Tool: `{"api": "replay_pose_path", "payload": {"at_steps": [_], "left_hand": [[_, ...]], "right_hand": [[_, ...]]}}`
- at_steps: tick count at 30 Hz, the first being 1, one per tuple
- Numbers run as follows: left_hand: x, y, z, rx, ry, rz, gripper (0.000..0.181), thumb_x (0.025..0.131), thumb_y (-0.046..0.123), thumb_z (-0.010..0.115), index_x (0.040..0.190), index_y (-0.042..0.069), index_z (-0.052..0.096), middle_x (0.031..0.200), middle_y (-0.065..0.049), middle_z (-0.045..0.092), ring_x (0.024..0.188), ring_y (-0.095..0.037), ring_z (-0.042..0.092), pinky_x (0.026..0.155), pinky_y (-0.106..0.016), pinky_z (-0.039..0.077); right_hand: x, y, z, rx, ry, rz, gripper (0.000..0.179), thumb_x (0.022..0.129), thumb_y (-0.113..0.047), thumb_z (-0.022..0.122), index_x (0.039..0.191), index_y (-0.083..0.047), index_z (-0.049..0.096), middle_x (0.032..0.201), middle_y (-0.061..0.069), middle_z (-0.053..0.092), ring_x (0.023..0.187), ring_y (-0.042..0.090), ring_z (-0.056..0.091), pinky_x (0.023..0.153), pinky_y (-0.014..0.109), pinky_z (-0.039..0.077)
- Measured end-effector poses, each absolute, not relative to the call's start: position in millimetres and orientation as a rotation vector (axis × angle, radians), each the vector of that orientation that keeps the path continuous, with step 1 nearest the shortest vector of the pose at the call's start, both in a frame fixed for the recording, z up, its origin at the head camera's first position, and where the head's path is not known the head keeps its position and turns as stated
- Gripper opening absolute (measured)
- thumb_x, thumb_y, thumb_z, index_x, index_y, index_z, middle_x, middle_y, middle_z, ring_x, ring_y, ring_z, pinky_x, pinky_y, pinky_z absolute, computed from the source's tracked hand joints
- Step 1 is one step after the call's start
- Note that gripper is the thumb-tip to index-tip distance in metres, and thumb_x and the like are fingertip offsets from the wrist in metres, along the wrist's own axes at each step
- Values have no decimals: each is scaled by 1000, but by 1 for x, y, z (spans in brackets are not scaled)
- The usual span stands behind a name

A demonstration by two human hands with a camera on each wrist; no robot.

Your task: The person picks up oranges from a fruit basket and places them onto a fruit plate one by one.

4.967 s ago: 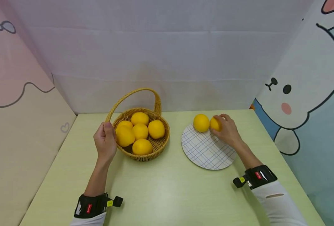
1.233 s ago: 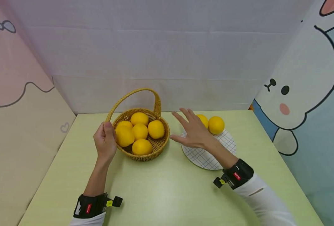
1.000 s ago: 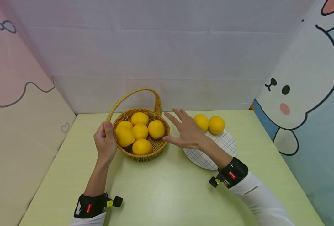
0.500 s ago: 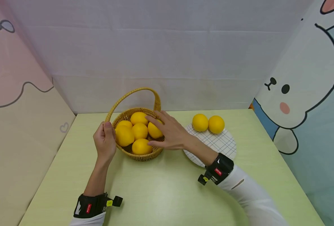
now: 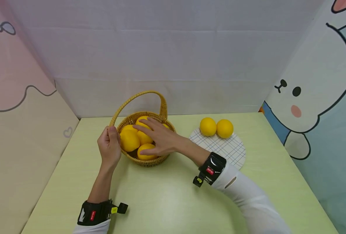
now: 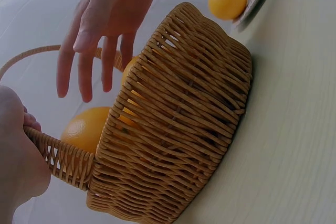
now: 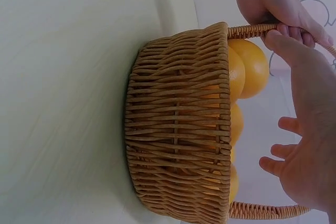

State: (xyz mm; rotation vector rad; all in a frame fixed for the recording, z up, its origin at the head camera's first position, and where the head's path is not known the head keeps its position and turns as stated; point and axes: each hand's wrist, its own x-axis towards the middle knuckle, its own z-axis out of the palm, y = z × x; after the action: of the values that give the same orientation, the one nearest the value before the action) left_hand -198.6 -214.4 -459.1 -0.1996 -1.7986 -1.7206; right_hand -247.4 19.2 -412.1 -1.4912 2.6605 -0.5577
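Pale wood counter (image 5: 155,198), light backdrop (image 5: 161,58) behind. One wicker basket (image 5: 149,163), upright on the counter, holding yellow fruits (image 5: 129,140). Left grip (image 5: 109,146): fingers curled round the basket's handle (image 5: 150,92). Right grip (image 5: 161,138): fingers spread just above the fruits. One checked plate (image 5: 232,151), right of the basket; two further fruits (image 5: 225,129) side by side at its far edge.

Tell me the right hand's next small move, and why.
I'd probably lower the right hand onto a round yellow fruit in the tan wicker basket: it hovers open above the basket, holding nothing; the left hand grips the tan woven handle; and the round, blue-checked white plate has bare room.
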Motion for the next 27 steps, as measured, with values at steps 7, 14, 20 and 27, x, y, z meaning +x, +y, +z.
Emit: {"api": "replay_pose_path", "payload": {"at_steps": [7,14,20,27], "left_hand": [[-198,-214,-458,-217,-1787,-1730,58,121,36,53,85,-7,44,63,12,42,53,-5,35,48,-23,26],[-197,-214,-457,-216,-1792,-1732,62,120,42,54,84,-8,43,63,12,41,52,-5,33,47,-23,25],[-197,-214,-457,-200,-1810,-1724,61,121,40,53,85,-9,44,63,12,41,53,-6,34,48,-22,26],[-197,-214,-457,-191,-1808,-1731,59,121,37,53,85,-9,45,64,11,42,53,-6,35,48,-23,27]], "right_hand": [[-253,2,-411,-1524,2595,-541,98,103,-54,79,178,-14,30,185,21,29,174,39,28,142,57,28],[-257,-13,-412,-1523,2596,-500,97,101,-49,82,177,-13,33,183,20,32,171,37,34,140,55,32],[-257,-24,-416,-1527,2573,-520,94,101,-40,86,174,-10,36,181,18,35,170,35,36,141,50,32],[-257,-32,-418,-1495,2548,-526,89,103,-33,85,174,-6,37,181,18,36,169,34,38,141,46,33]]}}
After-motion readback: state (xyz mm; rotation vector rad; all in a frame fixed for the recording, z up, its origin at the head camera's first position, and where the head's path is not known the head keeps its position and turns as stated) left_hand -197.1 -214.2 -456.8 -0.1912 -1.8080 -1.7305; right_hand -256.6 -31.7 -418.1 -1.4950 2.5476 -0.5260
